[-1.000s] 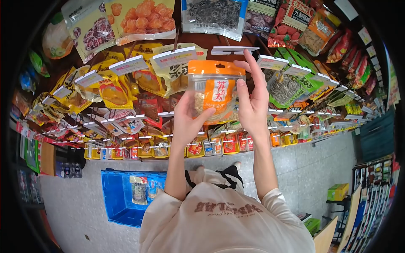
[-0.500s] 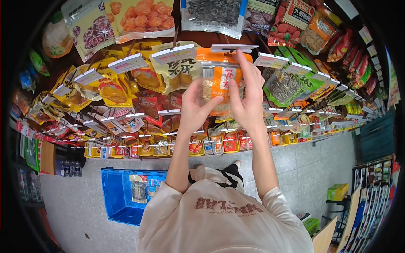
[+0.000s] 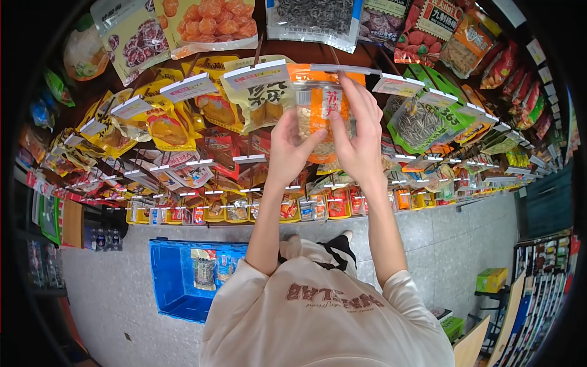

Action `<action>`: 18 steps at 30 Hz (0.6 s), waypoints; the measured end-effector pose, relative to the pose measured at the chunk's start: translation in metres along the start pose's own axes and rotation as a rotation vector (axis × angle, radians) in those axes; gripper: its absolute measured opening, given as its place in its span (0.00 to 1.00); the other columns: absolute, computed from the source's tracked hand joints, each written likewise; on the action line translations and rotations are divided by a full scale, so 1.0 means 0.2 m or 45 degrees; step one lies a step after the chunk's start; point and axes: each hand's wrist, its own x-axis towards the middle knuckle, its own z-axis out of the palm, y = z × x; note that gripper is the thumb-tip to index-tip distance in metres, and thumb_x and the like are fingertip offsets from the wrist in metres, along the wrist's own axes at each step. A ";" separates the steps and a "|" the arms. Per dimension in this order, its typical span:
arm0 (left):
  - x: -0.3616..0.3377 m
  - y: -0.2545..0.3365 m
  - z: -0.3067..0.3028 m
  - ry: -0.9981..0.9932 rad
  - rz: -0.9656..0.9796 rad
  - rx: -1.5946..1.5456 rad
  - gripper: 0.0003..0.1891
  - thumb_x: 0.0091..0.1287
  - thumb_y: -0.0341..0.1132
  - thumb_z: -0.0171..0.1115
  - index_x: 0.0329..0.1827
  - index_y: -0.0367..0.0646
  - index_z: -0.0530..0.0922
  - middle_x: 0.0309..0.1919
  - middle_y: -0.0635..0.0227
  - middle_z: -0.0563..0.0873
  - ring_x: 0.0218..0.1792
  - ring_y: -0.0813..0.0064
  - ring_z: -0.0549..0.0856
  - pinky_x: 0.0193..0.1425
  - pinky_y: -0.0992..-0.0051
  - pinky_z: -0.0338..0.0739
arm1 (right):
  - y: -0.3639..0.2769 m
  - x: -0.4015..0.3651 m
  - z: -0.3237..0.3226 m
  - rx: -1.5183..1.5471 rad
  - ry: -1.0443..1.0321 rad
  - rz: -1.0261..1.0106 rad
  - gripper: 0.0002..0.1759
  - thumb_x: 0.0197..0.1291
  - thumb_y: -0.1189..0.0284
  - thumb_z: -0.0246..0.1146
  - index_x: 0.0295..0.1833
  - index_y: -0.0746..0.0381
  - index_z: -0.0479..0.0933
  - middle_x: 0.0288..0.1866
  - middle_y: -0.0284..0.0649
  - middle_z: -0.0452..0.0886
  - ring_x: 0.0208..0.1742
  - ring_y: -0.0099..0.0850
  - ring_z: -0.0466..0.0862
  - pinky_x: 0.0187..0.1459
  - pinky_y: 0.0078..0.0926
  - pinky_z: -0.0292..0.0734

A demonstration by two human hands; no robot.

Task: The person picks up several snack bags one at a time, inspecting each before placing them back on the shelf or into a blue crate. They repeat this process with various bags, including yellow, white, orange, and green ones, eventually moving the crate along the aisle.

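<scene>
An orange snack bag with a clear window showing pale pieces is between my two hands, its top at a hook's price tag holder. My left hand grips its lower left side, with the thumb across the front. My right hand is on its right side, the thumb pressed on the front and the fingers reaching up to the tag holder. Whether the bag's hole is on the hook is hidden. Left of it hangs a cream-coloured bag; to the right is a green bag of seeds.
Yellow snack bags hang at left, and more packets hang above. Lower rows hold several small packs in yellow bins. On the floor, a blue crate contains a few bags. Green boxes stand at right.
The view has shifted slightly. Both hands keep their grip on the orange snack bag, and the tag holder above it now shows more edge-on.
</scene>
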 end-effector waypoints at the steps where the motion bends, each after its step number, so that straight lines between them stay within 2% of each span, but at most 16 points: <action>1: 0.00 -0.02 -0.01 -0.011 -0.004 -0.001 0.25 0.63 0.21 0.68 0.63 0.33 0.71 0.55 0.63 0.82 0.55 0.76 0.82 0.60 0.74 0.76 | 0.02 -0.03 0.02 0.001 0.000 -0.001 0.28 0.61 0.77 0.59 0.69 0.62 0.70 0.68 0.48 0.73 0.68 0.45 0.70 0.69 0.40 0.56; 6: 0.02 -0.03 -0.04 -0.027 -0.015 0.050 0.26 0.63 0.21 0.68 0.64 0.33 0.70 0.55 0.62 0.82 0.56 0.75 0.81 0.61 0.73 0.76 | 0.09 -0.13 0.10 0.202 0.277 0.288 0.29 0.58 0.77 0.66 0.65 0.69 0.68 0.63 0.51 0.74 0.65 0.44 0.73 0.63 0.39 0.66; 8: 0.03 -0.03 -0.05 -0.016 -0.048 0.057 0.26 0.63 0.22 0.68 0.64 0.33 0.69 0.56 0.61 0.81 0.57 0.74 0.81 0.61 0.73 0.76 | 0.14 -0.14 0.13 0.105 0.313 0.257 0.31 0.58 0.75 0.68 0.65 0.70 0.66 0.62 0.50 0.73 0.63 0.41 0.75 0.62 0.36 0.69; 10: 0.03 -0.03 -0.05 -0.014 -0.051 0.046 0.27 0.63 0.23 0.68 0.65 0.32 0.69 0.56 0.61 0.81 0.57 0.74 0.81 0.61 0.73 0.76 | 0.14 -0.14 0.16 0.456 0.353 0.429 0.31 0.59 0.72 0.70 0.65 0.70 0.66 0.64 0.53 0.70 0.63 0.38 0.75 0.63 0.36 0.70; 11: 0.03 -0.03 -0.06 -0.013 -0.057 0.035 0.28 0.63 0.23 0.69 0.65 0.32 0.68 0.57 0.61 0.81 0.57 0.74 0.81 0.61 0.72 0.76 | 0.19 -0.15 0.18 0.639 0.298 0.506 0.28 0.61 0.72 0.70 0.63 0.70 0.67 0.60 0.52 0.75 0.59 0.32 0.78 0.59 0.32 0.74; 12: 0.03 -0.05 -0.06 -0.015 -0.054 0.035 0.28 0.63 0.23 0.69 0.65 0.32 0.68 0.57 0.61 0.81 0.57 0.74 0.81 0.61 0.72 0.76 | 0.21 -0.15 0.17 0.639 0.299 0.503 0.28 0.61 0.72 0.70 0.63 0.70 0.67 0.60 0.52 0.75 0.59 0.32 0.78 0.59 0.32 0.74; 14: 0.04 -0.07 -0.07 -0.019 -0.021 0.144 0.27 0.66 0.24 0.66 0.67 0.34 0.66 0.55 0.59 0.81 0.56 0.74 0.81 0.61 0.73 0.77 | 0.27 -0.14 0.14 1.083 -0.023 0.701 0.23 0.63 0.74 0.68 0.60 0.70 0.70 0.54 0.46 0.80 0.53 0.27 0.80 0.54 0.26 0.77; 15: 0.04 -0.05 -0.07 -0.020 -0.013 0.144 0.27 0.66 0.24 0.66 0.67 0.34 0.66 0.55 0.59 0.81 0.56 0.74 0.81 0.61 0.73 0.77 | 0.28 -0.13 0.14 1.053 0.019 0.638 0.18 0.64 0.77 0.67 0.56 0.69 0.72 0.47 0.41 0.83 0.47 0.22 0.82 0.49 0.21 0.78; 18: 0.01 0.01 -0.06 -0.027 -0.069 0.296 0.27 0.67 0.26 0.66 0.67 0.33 0.66 0.57 0.56 0.80 0.57 0.72 0.81 0.62 0.72 0.77 | 0.28 -0.12 0.11 1.006 0.032 0.671 0.17 0.62 0.77 0.69 0.54 0.68 0.73 0.46 0.41 0.83 0.46 0.21 0.82 0.48 0.20 0.78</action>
